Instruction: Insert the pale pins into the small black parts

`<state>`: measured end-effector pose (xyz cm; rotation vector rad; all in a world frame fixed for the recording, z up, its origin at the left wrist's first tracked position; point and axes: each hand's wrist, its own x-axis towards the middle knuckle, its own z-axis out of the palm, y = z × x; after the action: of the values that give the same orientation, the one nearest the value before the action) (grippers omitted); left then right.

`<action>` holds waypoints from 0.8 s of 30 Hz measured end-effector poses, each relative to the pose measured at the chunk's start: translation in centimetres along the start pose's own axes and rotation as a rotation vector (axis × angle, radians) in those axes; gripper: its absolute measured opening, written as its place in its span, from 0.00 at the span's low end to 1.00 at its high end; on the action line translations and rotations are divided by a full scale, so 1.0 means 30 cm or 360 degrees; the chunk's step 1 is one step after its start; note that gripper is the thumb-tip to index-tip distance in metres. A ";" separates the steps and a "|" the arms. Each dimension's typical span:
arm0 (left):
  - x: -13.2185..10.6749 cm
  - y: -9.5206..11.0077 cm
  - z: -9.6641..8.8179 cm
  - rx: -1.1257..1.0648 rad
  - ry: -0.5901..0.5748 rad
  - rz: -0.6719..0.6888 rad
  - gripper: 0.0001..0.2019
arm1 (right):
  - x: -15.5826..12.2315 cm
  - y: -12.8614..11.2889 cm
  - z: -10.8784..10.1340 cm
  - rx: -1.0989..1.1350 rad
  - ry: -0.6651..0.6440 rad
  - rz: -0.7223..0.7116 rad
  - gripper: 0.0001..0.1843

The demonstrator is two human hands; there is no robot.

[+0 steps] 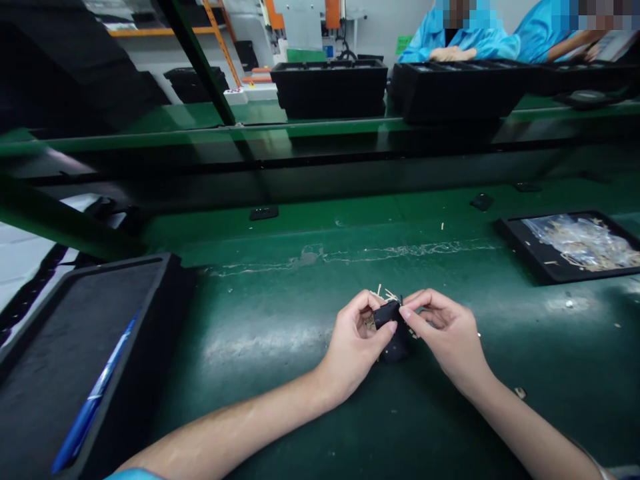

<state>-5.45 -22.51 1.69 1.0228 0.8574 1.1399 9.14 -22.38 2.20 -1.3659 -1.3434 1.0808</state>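
Left tray: black tray (75, 333) on the green surface (280, 300), blue stick (93, 393) lying in it.

Left hand (356, 347): partly closed, curled, fingers gripping the left side of the black part (395, 340).

Black part: small, held between both hands, just over the surface; contact with it can't be confirmed. Long axis runs roughly near-far, far end up by the fingers. Thin tan strips (387, 295) stick out of the far edge.

Right hand (450, 337): partly closed, fingertips (406, 312) pinching the right side of the part.

Right tray: black tray (510, 233), clear bags (583, 243) in it.

Far side: black bins (330, 87) on a green rack (150, 137), two co-workers (457, 43) in blue sleeves beyond.
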 end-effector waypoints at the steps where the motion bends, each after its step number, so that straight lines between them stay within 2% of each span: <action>1: 0.000 -0.001 -0.001 -0.0029 -0.0004 -0.0016 0.12 | 0.000 0.001 0.000 0.0000 -0.0003 -0.0008 0.08; 5: -0.002 -0.006 -0.005 -0.0107 -0.0040 -0.0034 0.12 | 0.002 0.013 -0.001 0.0040 -0.0006 0.0001 0.08; 11: -0.006 -0.006 -0.003 0.0021 -0.0040 0.0040 0.10 | -0.002 0.012 -0.004 -0.0013 0.0015 0.0023 0.08; 17: -0.007 0.001 -0.002 0.0137 -0.0042 0.0010 0.10 | -0.005 -0.006 -0.007 -0.0137 0.0009 -0.0028 0.08; 24: -0.011 0.003 -0.004 0.0184 -0.0045 -0.0009 0.09 | -0.002 -0.002 -0.005 -0.0107 0.0015 -0.0008 0.09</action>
<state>-5.65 -22.81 1.73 1.1283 0.9117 1.0788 9.25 -22.43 2.29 -1.4143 -1.3869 1.0330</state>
